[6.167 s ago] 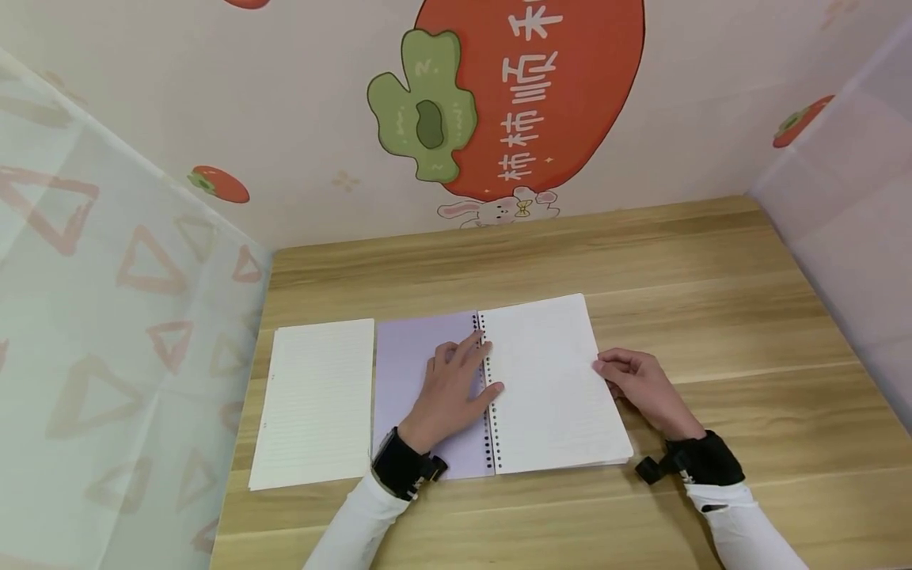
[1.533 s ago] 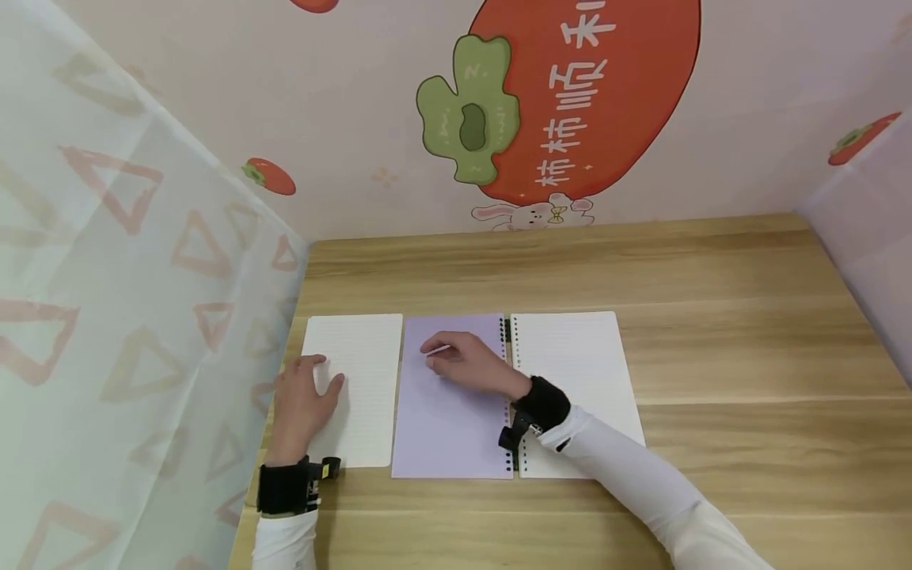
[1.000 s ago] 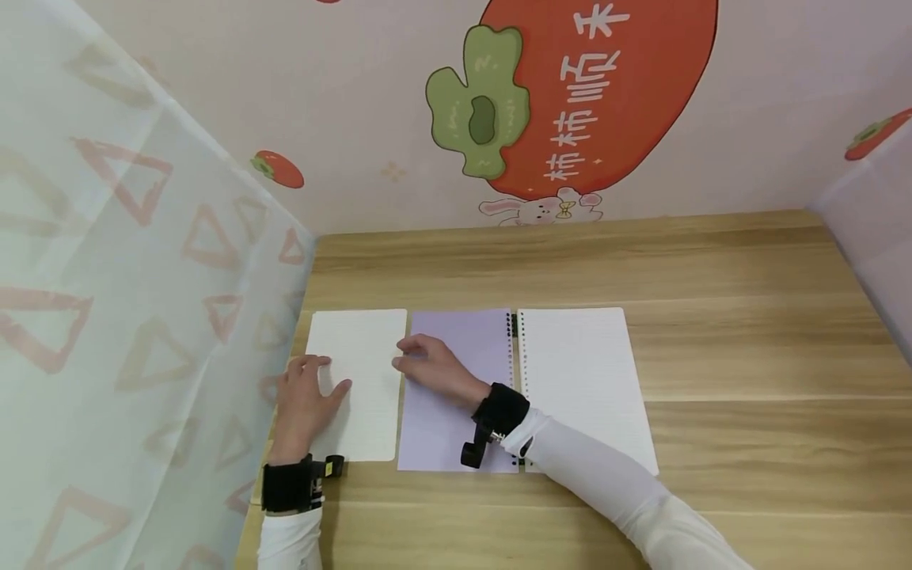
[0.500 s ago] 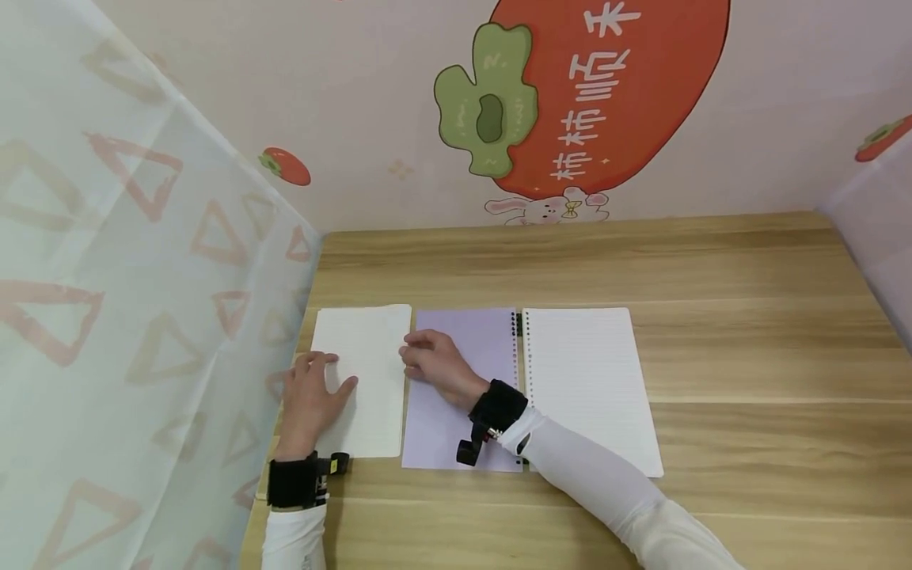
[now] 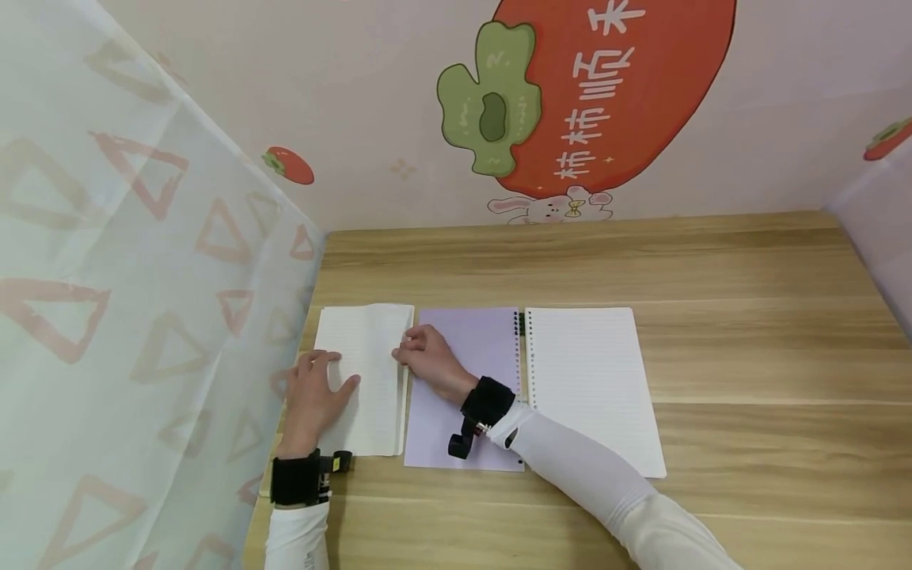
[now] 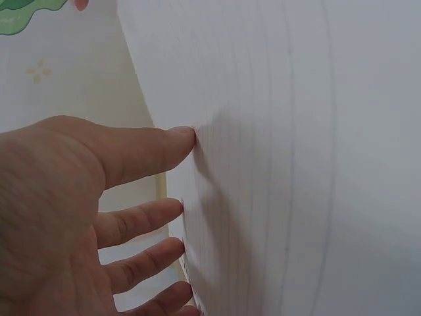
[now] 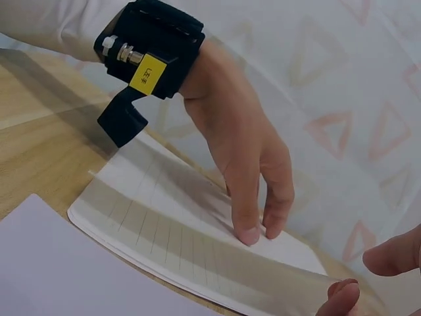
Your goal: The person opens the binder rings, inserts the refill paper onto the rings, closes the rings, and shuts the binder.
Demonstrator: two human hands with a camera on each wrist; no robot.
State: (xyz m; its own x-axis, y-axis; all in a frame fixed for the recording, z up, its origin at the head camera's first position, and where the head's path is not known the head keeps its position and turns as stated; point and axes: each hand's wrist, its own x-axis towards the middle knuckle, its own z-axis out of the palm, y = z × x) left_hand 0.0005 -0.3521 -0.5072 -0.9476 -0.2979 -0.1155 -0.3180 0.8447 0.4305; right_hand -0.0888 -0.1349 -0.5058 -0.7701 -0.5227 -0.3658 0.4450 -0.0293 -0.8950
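Note:
A stack of lined loose paper (image 5: 356, 336) lies at the left of the table. My left hand (image 5: 311, 400) rests on its left part, thumb and fingers spread, fingertips touching the page in the left wrist view. My right hand (image 5: 436, 366) pinches the right edge of the top sheet (image 7: 177, 234), which bows upward off the stack in the right wrist view. Beside the stack lies a purple notebook cover (image 5: 470, 336), partly beneath my right forearm. White punched pages (image 5: 584, 372) lie right of the cover, joined along a dark binding strip (image 5: 522, 323).
The wooden table (image 5: 748, 356) extends right of the notebook and behind it. A printed curtain (image 5: 171, 317) stands close by on the left, near my left hand. A wall with a persimmon picture (image 5: 620, 87) rises at the back.
Both hands have moved left from the notebook onto the loose stack. The right hand has reached the stack's right edge, and the top sheet now lifts there. The left hand stays in place lately.

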